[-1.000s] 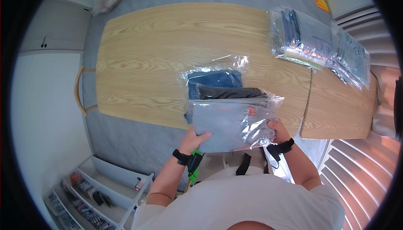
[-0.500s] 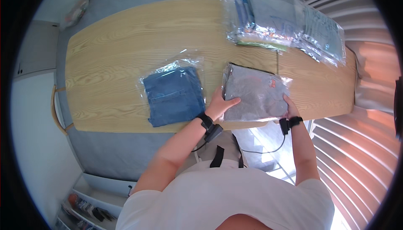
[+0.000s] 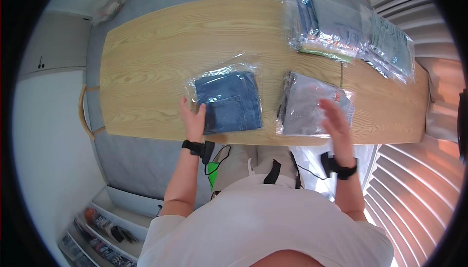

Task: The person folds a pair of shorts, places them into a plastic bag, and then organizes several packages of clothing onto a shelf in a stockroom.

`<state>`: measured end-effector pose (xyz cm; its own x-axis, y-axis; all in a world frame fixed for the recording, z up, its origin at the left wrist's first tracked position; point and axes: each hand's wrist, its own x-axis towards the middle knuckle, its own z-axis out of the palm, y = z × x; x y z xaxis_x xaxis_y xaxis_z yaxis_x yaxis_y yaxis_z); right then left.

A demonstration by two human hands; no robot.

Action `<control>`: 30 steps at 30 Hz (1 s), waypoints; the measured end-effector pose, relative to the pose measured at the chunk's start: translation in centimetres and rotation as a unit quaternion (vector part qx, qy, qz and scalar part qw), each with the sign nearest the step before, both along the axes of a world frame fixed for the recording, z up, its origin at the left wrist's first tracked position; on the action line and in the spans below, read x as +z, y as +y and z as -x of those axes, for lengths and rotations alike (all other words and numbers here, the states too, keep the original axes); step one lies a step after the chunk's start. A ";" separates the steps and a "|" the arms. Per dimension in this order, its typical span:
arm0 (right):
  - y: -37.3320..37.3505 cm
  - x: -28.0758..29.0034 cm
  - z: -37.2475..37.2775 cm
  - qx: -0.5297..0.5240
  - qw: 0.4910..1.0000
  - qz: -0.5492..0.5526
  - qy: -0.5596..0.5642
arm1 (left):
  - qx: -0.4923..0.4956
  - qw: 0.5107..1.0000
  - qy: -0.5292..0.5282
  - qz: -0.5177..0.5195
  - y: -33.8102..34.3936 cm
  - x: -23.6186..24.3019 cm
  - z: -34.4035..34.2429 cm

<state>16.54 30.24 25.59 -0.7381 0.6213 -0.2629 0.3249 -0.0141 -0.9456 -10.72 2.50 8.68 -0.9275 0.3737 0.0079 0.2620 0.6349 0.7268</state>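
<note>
From the head view, a long wooden table (image 3: 146,72) lies in front of the person. Two bagged clothes rest flat near the table's front edge, side by side but apart.

The left hand (image 3: 193,118) lies flat on the left side of the blue jeans bag (image 3: 229,102). Its fingers are spread and loose, not gripping. They press on the bag's left edge, which likely keeps the slippery clear plastic from sliding on the smooth wood. The jeans are folded into a neat square, so the bag lies flat.

The right hand (image 3: 335,118) is over the grey clothes bag (image 3: 312,104), near the front edge and toward the table's right end. Its fingers are open and straight and hold nothing. The hand looks a bit blurry, and I cannot tell if it touches the bag or floats just above it.

At the far right corner of the table sits a pile of bagged clothes (image 3: 351,33). The bags lean over each other, well apart from the two bags near the hands. Keeping the two bags away from the pile makes them easy to reach.

Each wrist wears a black band.
</note>
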 end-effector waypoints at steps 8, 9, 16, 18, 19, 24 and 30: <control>-9.2 -16.4 15.1 -0.116 0.984 -0.079 -0.113 | 0.087 0.889 -0.439 -0.102 -2.5 -3.2 4.4; -8.9 -18.1 15.6 -0.179 0.972 -0.070 -0.133 | 0.084 0.888 -0.440 -0.104 -1.6 -2.9 4.1; -8.5 -16.5 17.2 -0.150 0.901 0.407 0.021 | 0.082 0.759 -0.618 -0.189 -0.7 0.1 4.0; -8.4 -15.8 17.2 -0.127 0.909 0.396 0.040 | 0.062 0.777 -0.573 -0.254 -1.1 0.9 3.3; -8.3 -15.5 17.2 -0.104 0.914 0.387 0.059 | 0.061 0.776 -0.573 -0.256 -1.1 1.4 3.6; -8.2 -9.6 18.9 -0.009 0.948 0.287 0.136 | -0.031 0.857 -0.365 -0.363 -2.4 5.1 6.1; -7.7 -9.8 18.2 0.093 0.983 -0.058 0.147 | -0.181 0.963 -0.060 -0.191 -5.1 6.3 8.6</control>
